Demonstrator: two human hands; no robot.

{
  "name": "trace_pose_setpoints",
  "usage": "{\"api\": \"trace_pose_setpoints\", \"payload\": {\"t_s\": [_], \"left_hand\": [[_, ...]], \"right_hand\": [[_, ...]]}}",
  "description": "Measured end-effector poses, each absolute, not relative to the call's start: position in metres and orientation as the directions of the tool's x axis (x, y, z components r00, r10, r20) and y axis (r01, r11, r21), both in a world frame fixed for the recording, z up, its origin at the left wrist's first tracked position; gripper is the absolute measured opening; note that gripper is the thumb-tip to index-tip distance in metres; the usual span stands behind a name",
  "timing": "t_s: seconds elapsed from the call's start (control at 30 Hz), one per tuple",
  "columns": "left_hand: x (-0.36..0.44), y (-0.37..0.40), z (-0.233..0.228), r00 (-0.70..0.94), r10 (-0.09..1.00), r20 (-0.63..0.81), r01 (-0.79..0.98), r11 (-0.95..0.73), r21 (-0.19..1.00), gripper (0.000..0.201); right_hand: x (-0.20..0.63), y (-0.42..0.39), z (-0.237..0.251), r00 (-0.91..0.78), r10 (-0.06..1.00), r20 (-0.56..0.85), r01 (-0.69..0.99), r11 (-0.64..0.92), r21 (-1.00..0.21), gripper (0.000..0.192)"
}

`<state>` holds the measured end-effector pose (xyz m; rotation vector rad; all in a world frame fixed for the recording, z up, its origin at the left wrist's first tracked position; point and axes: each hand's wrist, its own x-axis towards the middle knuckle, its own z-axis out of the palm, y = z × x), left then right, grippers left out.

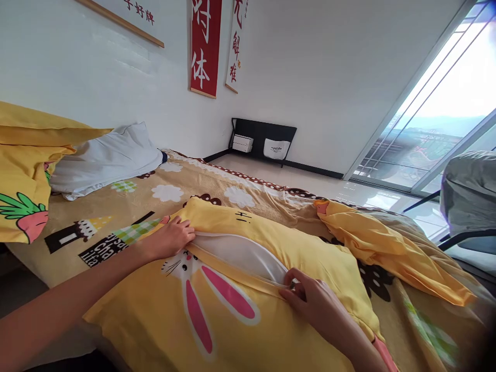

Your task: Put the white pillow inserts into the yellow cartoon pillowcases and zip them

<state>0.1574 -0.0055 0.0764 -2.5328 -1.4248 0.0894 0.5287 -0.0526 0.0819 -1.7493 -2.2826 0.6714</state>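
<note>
A yellow pillowcase (302, 330) with a pink-eared rabbit print lies before me on the bed, plumped out by a white pillow (240, 256). The white shows through a long open slit across the case. At the slit's left end, my left hand (176, 237) is closed on the yellow fabric, its fingers bent over the edge. Near the right end, my right hand (313, 302) pinches the slit's edge between thumb and fingers. A small shiny bit, seemingly a zipper pull (293, 283), shows between those fingers.
A patterned tan blanket (186, 178) covers the bed. To the left lie a white pillow (108, 160) and yellow carrot-print fabric (23, 191). Crumpled yellow fabric (387, 253) lies right. Beyond stand a low black rack (263, 134) and a grey-covered object (470, 191) by the window.
</note>
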Motion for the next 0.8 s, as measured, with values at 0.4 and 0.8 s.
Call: {"api": "trace_pose_setpoints", "payload": {"t_s": [0.4, 0.8], "left_hand": [[0.154, -0.008, 0.094, 0.422, 0.897, 0.134, 0.885, -0.376, -0.275, 0.031], [0.169, -0.011, 0.084, 0.269, 0.963, 0.016, 0.940, -0.259, -0.222, 0.030]], "right_hand": [[0.531, -0.055, 0.088, -0.264, 0.956, -0.125, 0.890, 0.192, -0.413, 0.021], [0.533, -0.055, 0.090, -0.268, 0.954, -0.134, 0.880, 0.186, -0.437, 0.025]]}}
